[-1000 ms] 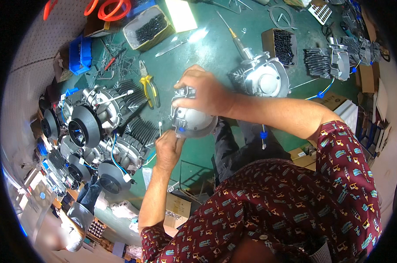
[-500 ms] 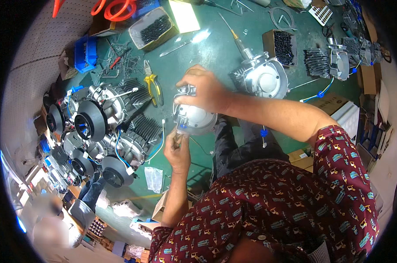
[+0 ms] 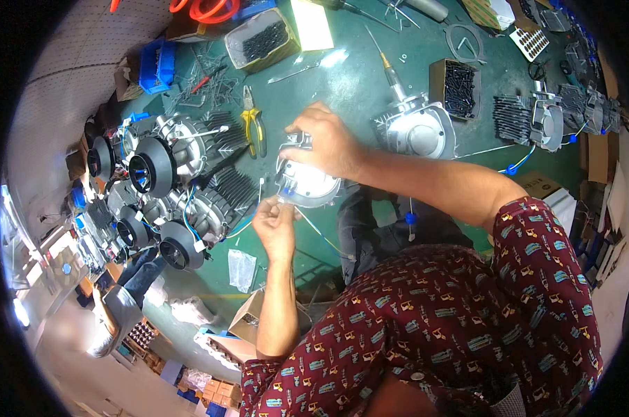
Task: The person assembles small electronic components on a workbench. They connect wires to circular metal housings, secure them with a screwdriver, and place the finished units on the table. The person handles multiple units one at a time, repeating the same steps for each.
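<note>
On the green desk [image 3: 370,76] both hands are busy — right hand [image 3: 328,142] clamped on the silver motor housing [image 3: 306,182], left hand [image 3: 276,224] pinching its wire — finished motors [image 3: 168,181] piled left, assembly looks midway.

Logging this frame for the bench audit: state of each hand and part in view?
Right hand: gripping the top of the round metal housing.
Left hand: pinched at the housing's lower edge.
Round metal housing: held by both hands at the bench edge.
Yellow-handled pliers: lying flat, untouched.
Second housing: resting on the green bench, unattended.
Finned motors: clustered at the left, wires attached.
</note>
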The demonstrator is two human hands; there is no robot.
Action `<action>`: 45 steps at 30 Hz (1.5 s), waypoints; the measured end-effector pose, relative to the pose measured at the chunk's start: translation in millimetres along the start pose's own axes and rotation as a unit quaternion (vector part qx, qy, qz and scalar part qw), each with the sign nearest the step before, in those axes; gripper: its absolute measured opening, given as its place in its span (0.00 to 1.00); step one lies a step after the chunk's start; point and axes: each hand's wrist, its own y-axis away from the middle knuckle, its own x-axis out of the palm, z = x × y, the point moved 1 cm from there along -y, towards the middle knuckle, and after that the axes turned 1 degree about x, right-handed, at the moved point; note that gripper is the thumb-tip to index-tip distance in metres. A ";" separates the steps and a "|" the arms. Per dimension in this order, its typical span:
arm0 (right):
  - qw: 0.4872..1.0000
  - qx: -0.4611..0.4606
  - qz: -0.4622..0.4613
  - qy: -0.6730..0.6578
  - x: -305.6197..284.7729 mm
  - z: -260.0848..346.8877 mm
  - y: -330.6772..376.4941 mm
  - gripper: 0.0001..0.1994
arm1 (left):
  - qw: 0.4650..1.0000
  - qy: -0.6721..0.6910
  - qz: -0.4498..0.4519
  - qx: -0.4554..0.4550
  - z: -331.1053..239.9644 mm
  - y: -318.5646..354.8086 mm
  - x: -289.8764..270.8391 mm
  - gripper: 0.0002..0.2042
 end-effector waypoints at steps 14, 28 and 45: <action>0.999 0.021 0.014 0.019 1.1 3.5 -2.6 0.20 | 0.988 0.059 0.091 -0.111 1.3 -10.4 -23.1 0.07; 0.999 0.007 0.005 0.032 0.3 7.7 -6.5 0.18 | 0.945 -0.084 0.313 -0.050 0.0 -43.0 -47.1 0.11; 1.000 0.006 0.025 0.010 -1.8 7.1 -8.9 0.20 | 0.887 -0.275 0.257 0.266 4.7 -40.4 -33.8 0.02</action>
